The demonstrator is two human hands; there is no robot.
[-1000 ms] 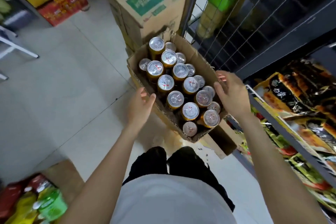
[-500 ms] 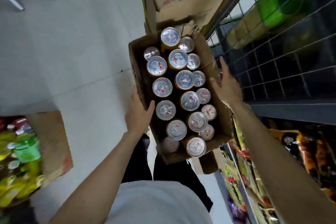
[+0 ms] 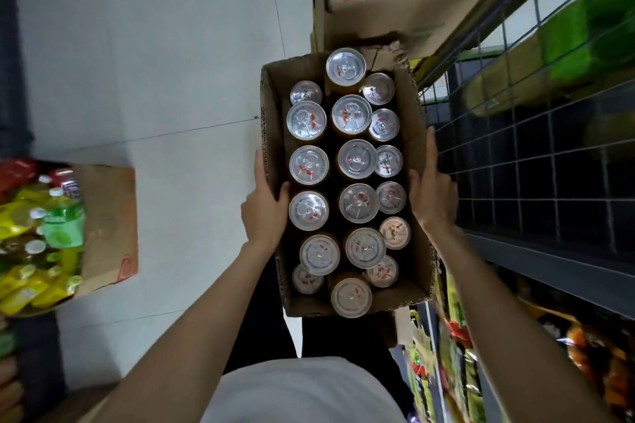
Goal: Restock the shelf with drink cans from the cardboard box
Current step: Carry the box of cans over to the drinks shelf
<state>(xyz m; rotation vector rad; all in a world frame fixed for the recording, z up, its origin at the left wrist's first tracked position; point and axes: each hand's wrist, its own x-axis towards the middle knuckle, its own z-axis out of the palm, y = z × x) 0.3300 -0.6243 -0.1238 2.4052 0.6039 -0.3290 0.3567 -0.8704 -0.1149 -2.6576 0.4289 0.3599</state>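
An open cardboard box (image 3: 271,96) sits in the middle of the head view, held above my legs. It is packed with several upright drink cans (image 3: 357,160) with silver tops and gold sides. My left hand (image 3: 263,213) grips the box's left wall, thumb hooked over the rim. My right hand (image 3: 433,199) holds the right wall, fingers stretched along the outside and thumb at the rim. A dark shelf with a wire-grid front (image 3: 532,154) stands directly right of the box.
A large closed carton with green print (image 3: 395,10) stands just beyond the held box. Snack packets (image 3: 446,336) fill the lower shelf at the right. On the left, a cardboard tray (image 3: 106,223) holds bottled drinks (image 3: 62,227). Pale tiled floor (image 3: 171,79) lies between them.
Both hands have closed onto the box's side walls, and the box has come up closer to me. The view has tilted further down over it.
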